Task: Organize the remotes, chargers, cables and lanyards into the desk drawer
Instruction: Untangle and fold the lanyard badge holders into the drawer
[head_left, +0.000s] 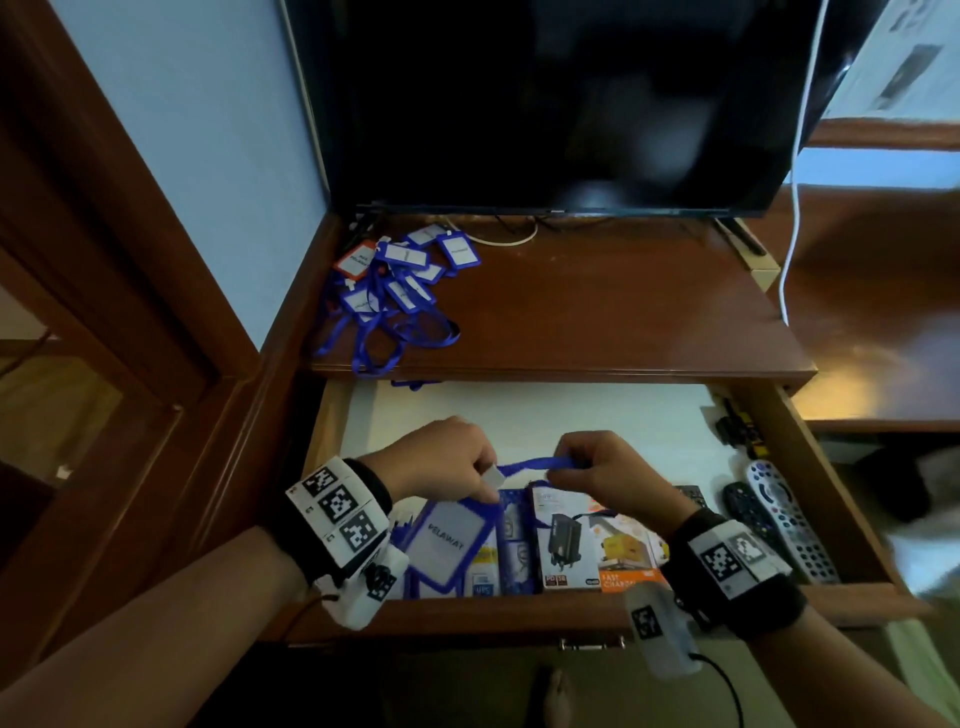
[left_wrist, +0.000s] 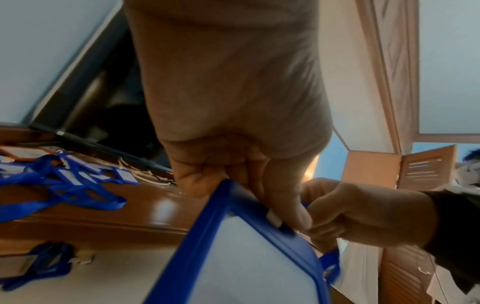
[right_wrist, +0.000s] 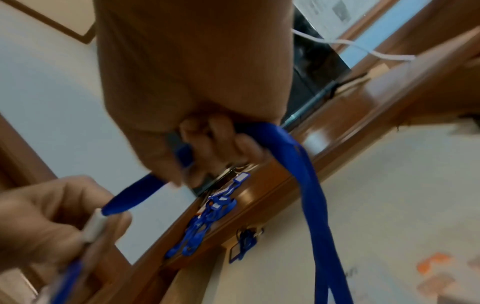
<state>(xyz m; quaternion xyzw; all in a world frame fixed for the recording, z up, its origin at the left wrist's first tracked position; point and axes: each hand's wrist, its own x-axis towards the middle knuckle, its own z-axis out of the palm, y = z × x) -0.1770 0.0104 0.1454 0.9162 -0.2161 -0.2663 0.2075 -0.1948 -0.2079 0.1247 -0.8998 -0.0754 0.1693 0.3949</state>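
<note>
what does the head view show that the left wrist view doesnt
Only the head view shows the open wooden drawer with its boxed chargers and grey remote controls.

Only the left wrist view shows a louvred wooden door and, close up, the left hand pinching the white clip of the blue-framed badge holder.

Both show the right hand gripping the blue lanyard strap and the pile of blue lanyards on the desk.

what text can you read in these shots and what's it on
"PELAWAY", on the blue badge holder hanging from the left hand.
"FAST CHARG…", cut off, on the orange charger box in the drawer.
Badges in the lanyard pile on the desk, and other box print: too blurred.
</note>
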